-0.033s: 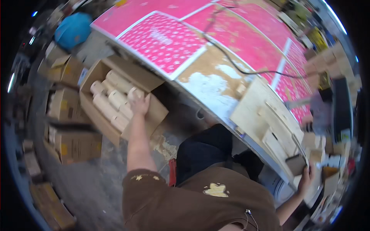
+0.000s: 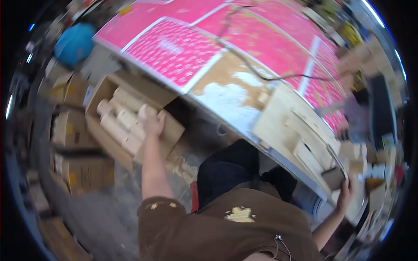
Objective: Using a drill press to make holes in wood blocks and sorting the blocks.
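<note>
A cardboard box [image 2: 150,152] at the left holds several pale wooden cylinders [image 2: 116,129] lying side by side. My left hand [image 2: 153,124] reaches in over the box's near right edge, its fingers closed round the end of one cylinder [image 2: 143,111]; blur softens the fingertips. At the right, my right hand [image 2: 345,193] is closed at the edge of a pale wooden board [image 2: 275,126], beside a dark block [image 2: 332,179] and the lower end of a thin long strip [image 2: 314,132]. What lies inside those fingers is hidden.
A large worktable with a pink covering [image 2: 174,52] crosses the top, with a black cable [image 2: 246,63] over it. More cardboard boxes [image 2: 89,174] stand on the floor at the left. A blue domed object [image 2: 74,43] is behind them. A white bucket [image 2: 323,209] sits under the table's right end.
The whole scene has shifted a little to the left in view. My left hand stays at the cylinder in the box, and my right hand stays at the board's edge.
</note>
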A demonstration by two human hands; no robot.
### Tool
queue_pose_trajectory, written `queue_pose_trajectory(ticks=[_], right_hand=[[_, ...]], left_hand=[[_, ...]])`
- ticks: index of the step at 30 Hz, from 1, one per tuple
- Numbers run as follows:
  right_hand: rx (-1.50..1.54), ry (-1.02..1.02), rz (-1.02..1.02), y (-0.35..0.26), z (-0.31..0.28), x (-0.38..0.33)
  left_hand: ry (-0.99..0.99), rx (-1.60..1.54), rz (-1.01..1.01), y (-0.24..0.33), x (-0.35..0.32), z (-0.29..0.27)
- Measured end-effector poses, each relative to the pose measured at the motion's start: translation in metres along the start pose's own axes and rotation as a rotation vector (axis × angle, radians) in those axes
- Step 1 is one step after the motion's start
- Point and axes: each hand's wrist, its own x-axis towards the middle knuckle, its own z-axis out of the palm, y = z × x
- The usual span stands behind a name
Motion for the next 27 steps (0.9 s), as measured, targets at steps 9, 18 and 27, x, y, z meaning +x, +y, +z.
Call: queue_pose_trajectory(ticks=[9,18,27], right_hand=[[0.178,-0.087,0.019,0.039,0.047,0.014],[0.16,0.051,-0.016,0.036,0.005,0.053],[-0.553,0.407,0.192,0.099,-0.001,0.165]], left_hand=[[-0.187,-0.436,0.118,0.058,-0.057,-0.052],[-0.166,-1.05,0.424,0.193,-0.111,-0.135],[-0.232,-1.141,0.808,0.303,-0.197,-0.188]])
